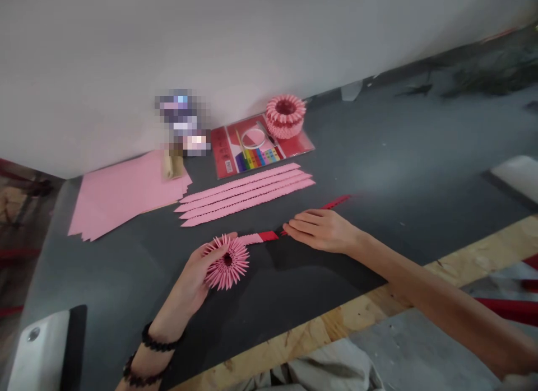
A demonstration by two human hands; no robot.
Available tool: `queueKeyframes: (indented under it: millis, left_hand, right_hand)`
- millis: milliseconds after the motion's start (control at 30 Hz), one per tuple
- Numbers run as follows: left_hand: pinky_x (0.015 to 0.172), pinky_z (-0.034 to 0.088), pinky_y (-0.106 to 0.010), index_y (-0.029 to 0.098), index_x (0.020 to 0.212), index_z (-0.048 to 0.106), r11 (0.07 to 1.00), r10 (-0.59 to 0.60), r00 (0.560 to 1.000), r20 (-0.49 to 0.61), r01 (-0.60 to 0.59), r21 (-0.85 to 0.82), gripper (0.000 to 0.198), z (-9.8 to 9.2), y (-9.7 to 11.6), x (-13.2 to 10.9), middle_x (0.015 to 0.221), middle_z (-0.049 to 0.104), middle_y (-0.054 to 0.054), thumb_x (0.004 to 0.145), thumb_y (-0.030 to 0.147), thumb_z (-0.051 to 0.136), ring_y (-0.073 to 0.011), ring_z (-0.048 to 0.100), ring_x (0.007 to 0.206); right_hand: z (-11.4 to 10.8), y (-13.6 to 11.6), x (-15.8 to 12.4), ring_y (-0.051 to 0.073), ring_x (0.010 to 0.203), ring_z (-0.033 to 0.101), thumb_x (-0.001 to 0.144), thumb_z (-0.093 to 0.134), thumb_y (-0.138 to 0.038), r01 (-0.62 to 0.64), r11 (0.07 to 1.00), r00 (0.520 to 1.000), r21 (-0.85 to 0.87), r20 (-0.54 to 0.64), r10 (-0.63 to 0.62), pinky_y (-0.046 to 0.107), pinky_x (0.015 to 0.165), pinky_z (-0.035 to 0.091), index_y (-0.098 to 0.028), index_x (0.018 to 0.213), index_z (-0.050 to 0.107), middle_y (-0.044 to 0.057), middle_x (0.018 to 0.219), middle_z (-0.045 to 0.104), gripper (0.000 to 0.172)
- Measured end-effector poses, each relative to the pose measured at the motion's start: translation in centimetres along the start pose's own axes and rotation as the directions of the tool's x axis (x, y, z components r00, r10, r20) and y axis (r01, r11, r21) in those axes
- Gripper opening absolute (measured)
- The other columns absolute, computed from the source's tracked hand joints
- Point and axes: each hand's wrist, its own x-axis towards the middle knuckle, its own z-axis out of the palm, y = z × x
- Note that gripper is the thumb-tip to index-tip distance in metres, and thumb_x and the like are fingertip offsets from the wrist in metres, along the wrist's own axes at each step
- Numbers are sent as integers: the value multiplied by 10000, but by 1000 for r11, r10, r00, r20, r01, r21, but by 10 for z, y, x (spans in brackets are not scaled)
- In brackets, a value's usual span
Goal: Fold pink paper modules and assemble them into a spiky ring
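In my left hand [199, 270] is a round, spiky piece of folded pink paper [236, 263], thumb on top near its dark centre hole. From behind it a pink folded-paper strip [251, 239] reaches right and ends in a red part [268, 236]. My right hand [317, 228] is closed over a red folded-paper strip [337, 201], which shows beyond the knuckles and at the fingertips. A small dark gap lies between those fingertips and the red end. Just behind my hands, several long pink strips of folded paper [247, 195] lie side by side.
A stack of pink paper sheets [121, 195] lies at the back left. A red craft packet [222, 150] lies at the back, with a pink folded-paper ring piece [286, 125] standing on it. White objects [40, 346] sit at the table's sides; a wooden edge [336, 324] runs along the front.
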Motion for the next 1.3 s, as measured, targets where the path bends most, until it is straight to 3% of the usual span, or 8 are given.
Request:
queueKeyframes:
  millis: [267,467,633,833,1033,1167,1300]
  left_hand:
    - [841,586,-314,91,1210,774,1000,-15,999,39,15,0,547,-4,0,3,1104,808,-167,712,279,903,-273,772,940]
    - [843,583,-300,66,1154,788,1000,-2,996,85,4,-29,471,-10,-2,5,1064,813,-173,742,275,879,-254,775,897]
    - [844,587,-301,61,1066,805,999,11,995,97,-7,-46,369,-14,-3,8,1032,817,-177,767,271,855,-251,778,881]
    - [783,623,-314,27,1050,795,985,-99,990,96,111,-134,283,-9,8,4,1014,814,-207,852,226,754,-257,785,838]
    - [792,653,-334,31,1038,781,958,-150,988,37,154,-241,232,-9,16,0,1090,804,-201,941,153,610,-240,790,853]
    - [796,644,-335,26,1109,772,975,-104,985,137,128,-183,296,-15,13,-1,1101,799,-217,921,232,672,-245,786,832]
    - [806,626,-342,51,1188,763,983,-97,967,237,130,-128,386,-17,8,-2,1191,774,-224,878,280,738,-268,782,888]
  right_hand:
    - [8,-8,6,114,854,727,997,590,-79,31,998,995,-62,-94,-36,244,744,603,-205,1044,732,-9,945,795,195]
    - [9,-7,4,143,885,741,984,609,-85,-58,997,994,60,-86,63,261,710,604,-213,1078,743,0,947,794,208]
    - [7,-6,7,151,861,738,957,628,-46,23,999,996,36,-91,-19,264,701,597,-159,1076,745,30,939,794,201]
    - [11,-9,9,145,869,741,975,618,-68,-19,994,995,107,-94,29,258,702,585,-196,1131,735,11,952,795,233]
    - [17,-14,8,149,876,742,985,613,-104,-59,988,994,141,-82,71,270,705,590,-196,1092,746,8,972,798,194]
    - [20,-18,12,160,863,745,979,615,-122,-132,955,985,266,-73,157,303,760,606,-185,1128,743,21,973,789,206]
    - [21,-22,21,165,816,740,979,629,-166,-199,937,970,286,-79,230,309,739,605,-187,1119,745,25,958,789,184]
